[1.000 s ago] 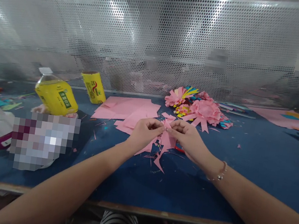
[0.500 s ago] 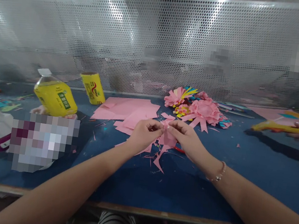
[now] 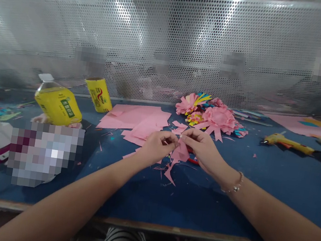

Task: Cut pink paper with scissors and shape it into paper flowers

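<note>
Left hand (image 3: 158, 145) and right hand (image 3: 200, 147): fingertips closed on one pink paper piece (image 3: 181, 152), mid-tabletop (image 3: 183, 208). One yellow tube (image 3: 99, 96) near far edge; one glue gun (image 3: 291, 144) toward right edge.

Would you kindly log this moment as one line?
left hand: at pink paper; right hand: pinching it; yellow glue gun: on table

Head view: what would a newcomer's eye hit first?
Probably the paper flowers, pink with yellow and blue, bunched on the dark blue table in front of the perforated metal screen. Next, mid-picture, the left hand and right hand meeting at a piece of pink paper. A yellow bottle on the left and a yellow glue gun on the right also stand out.
</note>
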### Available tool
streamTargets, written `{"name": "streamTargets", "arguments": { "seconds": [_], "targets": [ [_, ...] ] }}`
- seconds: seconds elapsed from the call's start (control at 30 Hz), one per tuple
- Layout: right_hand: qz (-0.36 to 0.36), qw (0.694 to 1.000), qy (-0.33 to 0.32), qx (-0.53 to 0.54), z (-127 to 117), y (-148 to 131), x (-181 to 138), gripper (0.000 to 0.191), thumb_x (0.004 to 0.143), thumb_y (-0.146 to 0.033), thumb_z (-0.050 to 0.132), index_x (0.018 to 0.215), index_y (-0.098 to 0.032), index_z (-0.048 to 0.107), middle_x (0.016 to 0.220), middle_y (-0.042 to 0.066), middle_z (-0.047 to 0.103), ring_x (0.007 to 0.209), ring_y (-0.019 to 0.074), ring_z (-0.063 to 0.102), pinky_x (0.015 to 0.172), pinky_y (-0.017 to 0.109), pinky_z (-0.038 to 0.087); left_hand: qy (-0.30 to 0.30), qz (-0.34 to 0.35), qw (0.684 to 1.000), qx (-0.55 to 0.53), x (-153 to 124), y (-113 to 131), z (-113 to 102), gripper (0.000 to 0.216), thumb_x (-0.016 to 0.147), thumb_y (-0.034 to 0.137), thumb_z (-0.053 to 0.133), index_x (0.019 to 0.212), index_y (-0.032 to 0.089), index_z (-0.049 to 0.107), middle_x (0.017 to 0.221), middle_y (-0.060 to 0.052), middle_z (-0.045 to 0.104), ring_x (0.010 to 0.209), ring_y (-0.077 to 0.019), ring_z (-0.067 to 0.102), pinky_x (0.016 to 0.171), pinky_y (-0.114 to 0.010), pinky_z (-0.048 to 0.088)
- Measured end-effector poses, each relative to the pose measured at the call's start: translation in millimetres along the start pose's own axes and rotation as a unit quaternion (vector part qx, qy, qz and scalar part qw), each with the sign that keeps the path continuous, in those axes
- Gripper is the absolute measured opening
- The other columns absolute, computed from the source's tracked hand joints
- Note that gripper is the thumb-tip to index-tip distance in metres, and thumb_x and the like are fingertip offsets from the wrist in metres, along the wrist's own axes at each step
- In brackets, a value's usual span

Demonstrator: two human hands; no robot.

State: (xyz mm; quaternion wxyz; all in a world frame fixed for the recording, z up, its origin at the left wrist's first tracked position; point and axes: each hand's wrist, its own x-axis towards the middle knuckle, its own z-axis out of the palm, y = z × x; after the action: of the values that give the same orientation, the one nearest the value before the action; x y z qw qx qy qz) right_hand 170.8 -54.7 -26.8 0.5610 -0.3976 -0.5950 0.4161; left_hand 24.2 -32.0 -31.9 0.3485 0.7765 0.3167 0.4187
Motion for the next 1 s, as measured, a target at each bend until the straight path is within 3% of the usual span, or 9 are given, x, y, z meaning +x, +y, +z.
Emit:
{"name": "streamTargets", "arguments": {
  "seconds": [0.3,0.7,1.0],
  "targets": [
    [-0.014,1.0,0.0,0.005,-2.2,2.9,2.4,0.014,0.066,-0.027,0.059,0.062,-0.017,0.05,0.059,-0.004,0.047,0.053,0.0065,0.04,0.051,0.023,0.034,-0.006,0.0,0.999,0.054,-2.9,8.7,-0.1,0.015,0.071,0.027,0.052,0.063,0.014,0.054,0.057,0.001,0.051,0.053,-0.0074,0.043,0.051,-0.02,0.036],
    [0.004,1.0,0.004,0.009,-1.7,3.0,2.7,0.015,0.062,-0.027,0.063,0.061,-0.017,0.052,0.06,-0.002,0.05,0.055,0.0074,0.045,0.056,0.025,0.038,-0.001,-0.012,1.0,0.028,-1.9,4.4,0.2,0.013,0.07,0.025,0.052,0.065,0.014,0.055,0.058,0.001,0.051,0.053,-0.0076,0.045,0.051,-0.021,0.036],
    [0.01,1.0,0.02,-0.016,-0.9,3.0,3.2,0.014,0.064,-0.029,0.06,0.066,-0.016,0.055,0.059,-0.003,0.049,0.052,0.0063,0.04,0.05,0.023,0.033,-0.003,-0.021,1.0,0.006,-1.1,5.2,-1.4,0.016,0.068,0.029,0.057,0.062,0.014,0.054,0.056,0.001,0.051,0.052,-0.0073,0.044,0.051,-0.021,0.037]
  ]
}}
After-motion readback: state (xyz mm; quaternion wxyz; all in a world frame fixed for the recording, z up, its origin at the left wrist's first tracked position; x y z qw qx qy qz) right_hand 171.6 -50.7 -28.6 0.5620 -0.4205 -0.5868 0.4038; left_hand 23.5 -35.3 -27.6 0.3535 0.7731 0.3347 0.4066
